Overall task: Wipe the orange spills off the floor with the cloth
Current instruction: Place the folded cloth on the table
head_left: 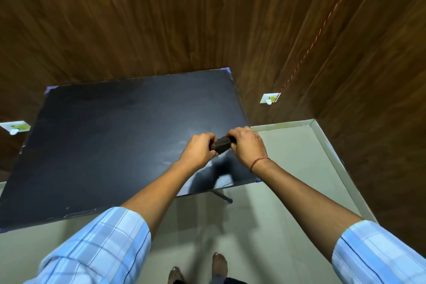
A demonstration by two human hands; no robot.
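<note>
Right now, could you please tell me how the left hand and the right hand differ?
The left hand holds the left end of the dark cloth; the right hand holds its right end. The right wrist wears a red thread; the left wrist is bare. Both curl round the cloth above the black table.

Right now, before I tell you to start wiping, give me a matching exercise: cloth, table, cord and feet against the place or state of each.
Things:
1. cloth
2. table
3. cord
4. feet

Places or states:
A. red, runs up the wall from a socket
B. bare, on the floor at the bottom edge
C. dark, gripped between left hand and right hand
D. black top, under both hands

Pairs: 1-C, 2-D, 3-A, 4-B
</note>
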